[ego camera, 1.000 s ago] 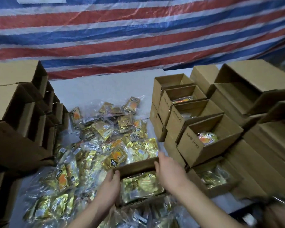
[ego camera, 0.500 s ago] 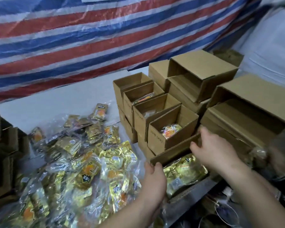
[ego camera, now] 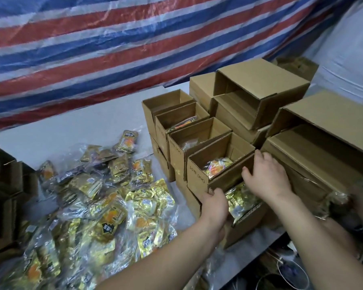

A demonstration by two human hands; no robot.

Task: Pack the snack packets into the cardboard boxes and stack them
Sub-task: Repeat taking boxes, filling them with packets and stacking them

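Both my hands hold a small open cardboard box (ego camera: 226,182) filled with gold snack packets (ego camera: 240,198). My left hand (ego camera: 215,207) grips its left corner, and my right hand (ego camera: 267,176) grips its far right edge. The box sits at the near end of a stepped row of open filled boxes (ego camera: 199,168). A heap of gold and clear snack packets (ego camera: 96,204) covers the table to the left.
Larger empty boxes (ego camera: 260,95) lie on their sides behind and right of the row. Dark flat cartons (ego camera: 6,195) stand at the far left. A striped tarp (ego camera: 134,42) hangs behind. The white table's edge (ego camera: 258,245) runs under my arms.
Both hands carried the filled box from the packet heap rightward and set it against the row of open boxes. The view swung right with it.
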